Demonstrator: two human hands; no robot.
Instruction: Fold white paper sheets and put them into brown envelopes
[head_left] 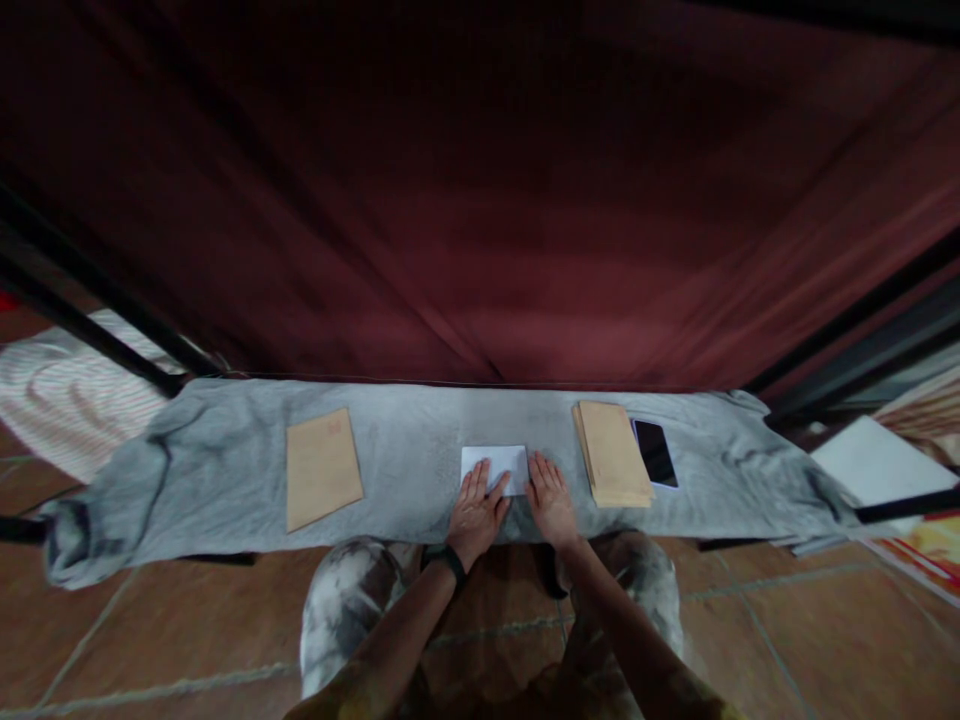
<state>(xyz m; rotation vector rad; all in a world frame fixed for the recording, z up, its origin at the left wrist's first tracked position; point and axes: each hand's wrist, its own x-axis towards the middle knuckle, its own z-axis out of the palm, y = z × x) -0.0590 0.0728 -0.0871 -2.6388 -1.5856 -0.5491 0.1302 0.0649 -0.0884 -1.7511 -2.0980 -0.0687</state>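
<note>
A small folded white paper (pixel 504 462) lies in the middle of a grey cloth (pixel 420 440) spread over a low bench. My left hand (pixel 477 510) rests flat on the paper's near left corner, fingers stretched out. At the paper's right edge my right hand (pixel 550 498) lies flat too, with its fingers apart. Neither hand grips anything. A dark band sits on my left wrist.
A single brown envelope (pixel 322 468) lies on the cloth to the left. On the right sits a stack of brown envelopes (pixel 613 452) with a dark phone (pixel 655 452) beside it. A dark red curtain (pixel 480 200) hangs behind. White sheets (pixel 874 462) lie far right.
</note>
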